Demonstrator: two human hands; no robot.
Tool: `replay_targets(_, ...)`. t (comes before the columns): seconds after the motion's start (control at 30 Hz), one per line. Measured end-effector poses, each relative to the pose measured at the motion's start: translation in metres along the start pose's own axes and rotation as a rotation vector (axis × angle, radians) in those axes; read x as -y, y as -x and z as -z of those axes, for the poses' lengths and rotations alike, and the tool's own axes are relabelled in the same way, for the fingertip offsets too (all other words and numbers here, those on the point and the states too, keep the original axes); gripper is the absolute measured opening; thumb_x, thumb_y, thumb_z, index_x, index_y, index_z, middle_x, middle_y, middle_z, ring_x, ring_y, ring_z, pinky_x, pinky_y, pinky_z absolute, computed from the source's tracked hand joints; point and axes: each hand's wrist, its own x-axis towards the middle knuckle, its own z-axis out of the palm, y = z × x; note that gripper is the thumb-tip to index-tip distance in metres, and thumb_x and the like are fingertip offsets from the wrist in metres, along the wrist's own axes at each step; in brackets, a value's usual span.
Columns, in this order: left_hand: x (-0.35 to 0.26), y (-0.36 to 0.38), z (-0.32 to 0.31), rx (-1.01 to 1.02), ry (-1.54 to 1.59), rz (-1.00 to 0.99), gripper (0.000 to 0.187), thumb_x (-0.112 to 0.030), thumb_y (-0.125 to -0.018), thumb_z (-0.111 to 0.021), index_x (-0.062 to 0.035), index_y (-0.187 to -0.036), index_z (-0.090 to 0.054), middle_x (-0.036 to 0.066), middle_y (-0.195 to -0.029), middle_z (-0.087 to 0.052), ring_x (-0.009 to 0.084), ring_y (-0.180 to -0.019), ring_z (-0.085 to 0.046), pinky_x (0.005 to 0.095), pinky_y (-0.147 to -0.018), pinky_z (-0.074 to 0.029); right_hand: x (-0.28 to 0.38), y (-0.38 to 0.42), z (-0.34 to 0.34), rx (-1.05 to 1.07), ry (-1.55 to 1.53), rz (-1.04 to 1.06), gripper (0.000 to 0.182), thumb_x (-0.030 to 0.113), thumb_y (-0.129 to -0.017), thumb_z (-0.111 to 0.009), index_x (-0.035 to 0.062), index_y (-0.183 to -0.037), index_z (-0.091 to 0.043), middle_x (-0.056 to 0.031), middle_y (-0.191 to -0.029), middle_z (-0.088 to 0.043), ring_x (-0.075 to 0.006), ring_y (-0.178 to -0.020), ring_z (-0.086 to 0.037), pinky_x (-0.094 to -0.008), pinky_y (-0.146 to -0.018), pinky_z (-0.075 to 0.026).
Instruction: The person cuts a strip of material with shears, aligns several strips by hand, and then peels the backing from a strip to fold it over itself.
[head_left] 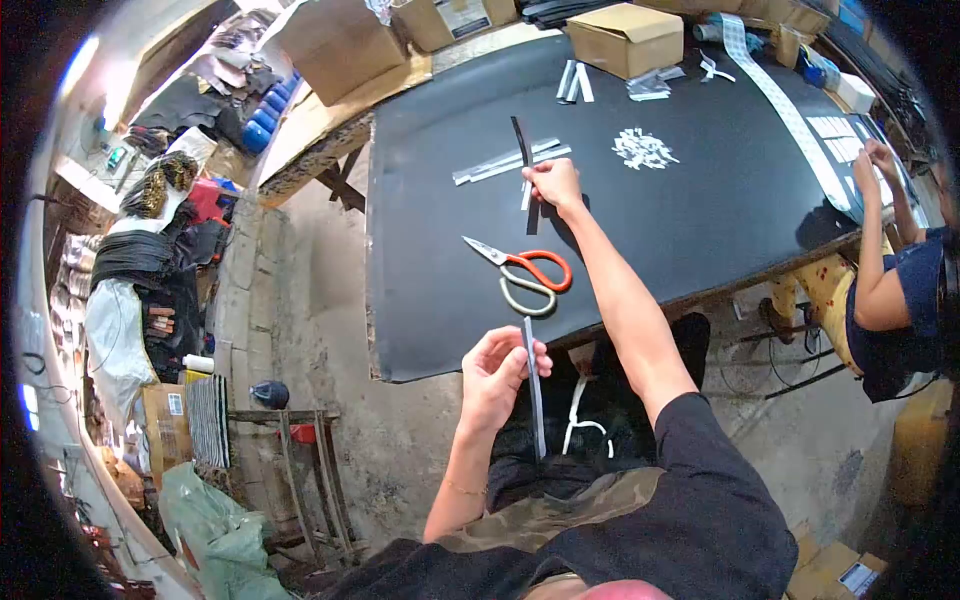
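Note:
My left hand [492,378] is closed on a narrow grey strip [535,400] that hangs down in front of my lap. Over the black table, my right hand [553,184] has its fingers pressed together at a dark strip [522,145] and a short white piece. Clear and white strips [490,165] lie crosswise under the dark one. Between my hands rest scissors [522,275] with one orange and one pale handle, blades pointing up and left. A pile of small white pieces [643,149] lies right of my right hand.
The black table [430,330] carries a cardboard box [626,40], several flat strips [574,82] and a long white printed band [785,110]. At the right a co-worker's hands [875,165] are over white labels. A wooden stand [300,415] is at lower left.

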Motion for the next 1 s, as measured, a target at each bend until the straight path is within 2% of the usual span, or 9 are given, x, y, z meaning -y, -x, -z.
replay_targets(0.23,-0.016,-0.007,0.022,-0.117,-0.062,-0.110,0.022,-0.008,-0.091,-0.057,-0.0014,-0.112,-0.053,0.018,-0.092,-0.063,0.0237,-0.079,-0.065,0.0354,-0.067,-0.057,-0.005,-0.033,-0.057,0.042,-0.588,-0.309,0.014,0.005,-0.086,-0.058,-0.0077,-0.090,-0.059,-0.0163,-0.077,-0.067,-0.0211,-0.059,-0.067,-0.0276,-0.048,-0.055)
replay_targets(0.37,-0.034,-0.043,0.023,-0.079,-0.120,-0.199,0.022,-0.010,-0.092,-0.056,-0.0024,-0.112,-0.054,0.016,-0.093,-0.063,0.0230,-0.079,-0.064,0.0353,-0.068,-0.056,0.009,-0.016,-0.066,0.108,-0.541,-0.409,0.027,0.017,-0.086,-0.061,-0.0095,-0.088,-0.057,-0.0223,-0.071,-0.065,-0.0270,-0.059,-0.068,-0.0301,-0.045,-0.056)
replay_targets(0.53,-0.048,-0.097,0.010,-0.094,-0.426,-0.187,0.023,-0.008,-0.091,-0.057,0.0022,-0.111,-0.054,0.012,-0.091,-0.064,0.0172,-0.075,-0.063,0.0287,-0.063,-0.052,0.022,0.049,0.003,0.396,-0.019,-0.113,0.034,0.025,-0.087,-0.064,-0.0093,-0.085,-0.060,-0.0149,-0.072,-0.063,-0.0201,-0.055,-0.065,-0.0313,-0.049,-0.055)
replay_targets(0.63,-0.042,-0.149,0.008,-0.014,-0.833,-0.211,0.020,-0.007,-0.090,-0.056,0.0025,-0.108,-0.058,0.008,-0.086,-0.064,0.0116,-0.072,-0.059,0.0231,-0.062,-0.047,0.011,0.134,0.084,0.408,-0.247,-0.009,0.032,0.024,-0.088,-0.063,-0.0078,-0.093,-0.063,-0.0124,-0.076,-0.065,-0.0161,-0.057,-0.063,-0.0282,-0.050,-0.053)
replay_targets(0.7,-0.020,-0.199,0.017,0.034,-1.171,-0.331,0.019,-0.010,-0.090,-0.054,0.0001,-0.104,-0.061,0.006,-0.075,-0.061,0.0108,-0.065,-0.056,0.0256,-0.061,-0.046,-0.004,0.193,0.142,0.289,-0.252,-0.049,0.026,0.022,-0.089,-0.062,-0.0037,-0.094,-0.065,-0.0088,-0.077,-0.066,-0.0125,-0.059,-0.062,-0.0245,-0.050,-0.050)
replay_targets(0.77,-0.004,-0.241,0.018,0.041,-1.574,-0.484,0.022,-0.013,-0.089,-0.050,0.0012,-0.101,-0.062,0.016,-0.070,-0.057,0.0226,-0.063,-0.058,0.0353,-0.063,-0.045,-0.047,0.232,0.189,0.083,-0.316,-0.101,0.024,0.022,-0.089,-0.062,-0.0014,-0.094,-0.065,-0.0070,-0.077,-0.066,-0.0102,-0.059,-0.061,-0.0216,-0.052,-0.048)
replay_targets(0.83,0.016,-0.282,0.040,0.067,-1.816,-0.667,0.025,-0.012,-0.087,-0.045,0.0004,-0.103,-0.060,0.023,-0.098,-0.061,0.0374,-0.085,-0.059,0.0456,-0.077,-0.045,-0.096,0.261,0.231,-0.115,-0.285,-0.192,0.021,0.021,-0.089,-0.062,0.0006,-0.093,-0.065,-0.0056,-0.076,-0.065,-0.0088,-0.060,-0.060,-0.0206,-0.052,-0.047)
replay_targets(0.9,0.022,-0.297,0.047,0.136,-1.952,-0.676,0.027,-0.017,-0.089,-0.044,-0.0020,-0.107,-0.058,0.022,-0.108,-0.058,0.0391,-0.091,-0.059,0.0476,-0.082,-0.045,-0.147,0.285,0.266,-0.246,-0.272,-0.328,0.020,0.021,-0.090,-0.061,0.0016,-0.096,-0.063,-0.0039,-0.076,-0.064,-0.0073,-0.061,-0.058,-0.0201,-0.052,-0.046)
replay_targets(1.0,0.037,-0.304,0.052,-0.100,-2.074,-0.521,0.029,-0.025,-0.091,-0.045,-0.0092,-0.113,-0.056,0.020,-0.109,-0.058,0.0394,-0.095,-0.059,0.0479,-0.080,-0.046,-0.228,0.313,0.313,-0.335,-0.180,-0.536,0.021,0.022,-0.090,-0.060,0.0014,-0.095,-0.063,-0.0019,-0.074,-0.062,-0.0064,-0.060,-0.055,-0.0199,-0.051,-0.043)
